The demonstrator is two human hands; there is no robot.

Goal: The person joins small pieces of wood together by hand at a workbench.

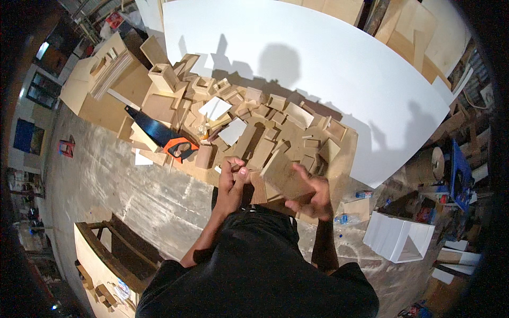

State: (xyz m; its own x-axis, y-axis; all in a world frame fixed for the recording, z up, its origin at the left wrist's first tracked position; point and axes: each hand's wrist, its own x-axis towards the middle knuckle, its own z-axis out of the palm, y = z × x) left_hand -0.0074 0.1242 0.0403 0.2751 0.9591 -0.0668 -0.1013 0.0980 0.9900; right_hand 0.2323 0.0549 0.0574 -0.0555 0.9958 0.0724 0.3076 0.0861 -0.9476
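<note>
My left hand [231,185] is closed, thumb against bent fingers, at the left end of a small brown wooden piece [258,189]. Right beside that piece, a larger flat wooden board [284,174] stands tilted in front of me; I cannot tell whether the two are joined. Over the board's right edge is my right hand [316,195], slightly blurred, its thumb and fingers spread apart. Whether it touches the board is unclear. Beyond my hands spreads a heap of wooden offcuts and small open wooden boxes [163,77].
A handsaw [181,149] with an orange and black handle lies at the heap's left. Behind the heap stands a large white panel [328,58]. A white box [395,236] and plastic bottles [343,219] are on the floor at right. A wooden frame [108,249] stands lower left.
</note>
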